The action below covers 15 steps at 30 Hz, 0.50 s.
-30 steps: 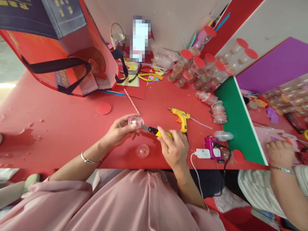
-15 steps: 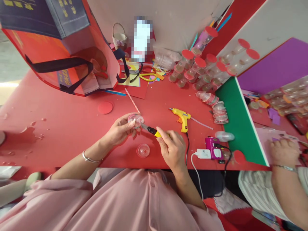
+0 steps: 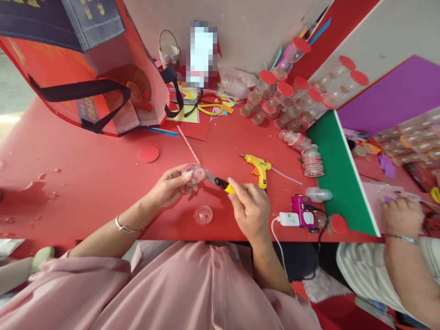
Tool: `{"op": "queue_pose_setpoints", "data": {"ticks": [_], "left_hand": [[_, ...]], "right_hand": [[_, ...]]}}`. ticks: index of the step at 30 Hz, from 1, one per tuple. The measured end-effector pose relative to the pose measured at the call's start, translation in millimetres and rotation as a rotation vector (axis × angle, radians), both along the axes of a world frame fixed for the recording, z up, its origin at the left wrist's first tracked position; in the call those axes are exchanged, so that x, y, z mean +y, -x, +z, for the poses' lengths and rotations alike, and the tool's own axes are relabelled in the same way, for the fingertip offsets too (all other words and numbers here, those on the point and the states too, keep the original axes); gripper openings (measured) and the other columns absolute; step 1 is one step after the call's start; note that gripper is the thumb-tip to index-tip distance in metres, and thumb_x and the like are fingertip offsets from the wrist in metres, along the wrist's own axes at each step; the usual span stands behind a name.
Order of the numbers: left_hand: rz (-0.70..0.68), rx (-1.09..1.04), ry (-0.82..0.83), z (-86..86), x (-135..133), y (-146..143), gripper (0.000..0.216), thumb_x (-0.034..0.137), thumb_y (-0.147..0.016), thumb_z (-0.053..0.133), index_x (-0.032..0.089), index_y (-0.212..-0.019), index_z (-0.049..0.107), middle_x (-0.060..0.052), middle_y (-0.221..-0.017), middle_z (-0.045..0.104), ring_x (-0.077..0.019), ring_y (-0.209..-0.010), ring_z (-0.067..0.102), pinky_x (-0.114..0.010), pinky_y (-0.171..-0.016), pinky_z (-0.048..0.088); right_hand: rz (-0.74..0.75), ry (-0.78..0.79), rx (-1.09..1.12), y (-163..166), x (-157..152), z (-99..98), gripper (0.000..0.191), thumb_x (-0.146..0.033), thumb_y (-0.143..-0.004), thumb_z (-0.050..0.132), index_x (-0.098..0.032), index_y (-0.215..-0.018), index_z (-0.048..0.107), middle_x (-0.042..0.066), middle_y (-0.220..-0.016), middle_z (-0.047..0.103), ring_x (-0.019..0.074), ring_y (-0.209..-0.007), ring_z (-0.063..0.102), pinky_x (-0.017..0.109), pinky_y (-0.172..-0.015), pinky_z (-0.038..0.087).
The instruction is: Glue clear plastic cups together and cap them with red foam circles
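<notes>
My left hand (image 3: 175,184) is closed on a clear plastic dome lid (image 3: 196,173), thumb on top and fingers beneath. In my right hand (image 3: 250,206) is a yellow and black utility knife (image 3: 222,184), its blade pointing left at the lid's right edge. Whether blade and lid touch, I cannot tell. A second clear dome lid (image 3: 203,215) lies on the red table just below. Beyond my left hand rest a pink-and-white striped straw (image 3: 188,145) and a flat red disc (image 3: 149,153).
A yellow glue gun (image 3: 258,168) lies right of centre. Stacked clear lids (image 3: 312,161) and a purple power adapter (image 3: 305,212) stand near the green divider (image 3: 338,169). Scissors (image 3: 211,109) lie at the back. A large bag (image 3: 103,68) fills the back left. Another person's hand (image 3: 403,217) is far right.
My right hand has drawn the knife slightly to the right, away from the middle of the lid. My left hand still holds the lid in nearly the same place.
</notes>
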<state>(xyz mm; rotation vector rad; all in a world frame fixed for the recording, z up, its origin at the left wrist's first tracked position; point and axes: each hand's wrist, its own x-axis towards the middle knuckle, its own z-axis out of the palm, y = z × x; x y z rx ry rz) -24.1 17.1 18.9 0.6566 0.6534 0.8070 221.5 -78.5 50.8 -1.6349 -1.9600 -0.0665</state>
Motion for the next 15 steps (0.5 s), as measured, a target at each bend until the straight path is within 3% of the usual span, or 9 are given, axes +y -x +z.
{"op": "queue_pose_setpoints", "data": {"ticks": [4, 10, 15], "left_hand": [[0.013, -0.001, 0.003, -0.2, 0, 0, 0.049, 0.036, -0.081, 0.084, 0.010, -0.120, 0.073, -0.012, -0.087, 0.075, -0.0160, -0.060, 0.066, -0.026, -0.050, 0.054], [0.041, -0.015, 0.022, 2.0, -1, -1, 0.042, 0.037, -0.081, 0.084, 0.009, -0.110, 0.075, -0.013, -0.090, 0.075, -0.0156, -0.062, 0.066, -0.024, -0.050, 0.053], [0.042, -0.031, 0.038, -0.1, 0, -1, 0.040, 0.035, -0.082, 0.083, 0.007, -0.109, 0.075, -0.011, -0.084, 0.074, -0.0150, -0.058, 0.065, -0.025, -0.049, 0.054]], "right_hand": [[0.041, 0.077, 0.035, 13, -1, -5.0, 0.034, -0.035, -0.107, 0.053, -0.027, -0.136, 0.069, 0.005, -0.095, 0.070, 0.0157, -0.087, 0.062, 0.030, -0.083, 0.045], [-0.113, 0.000, -0.036, -1, 0, -8.5, 0.034, -0.034, -0.104, 0.060, -0.029, -0.137, 0.069, 0.005, -0.092, 0.070, 0.0172, -0.085, 0.062, 0.032, -0.083, 0.044], [0.016, 0.061, 0.047, 10, 0, -9.9, 0.035, -0.035, -0.106, 0.056, -0.028, -0.138, 0.068, 0.005, -0.095, 0.070, 0.0167, -0.087, 0.063, 0.031, -0.083, 0.045]]}}
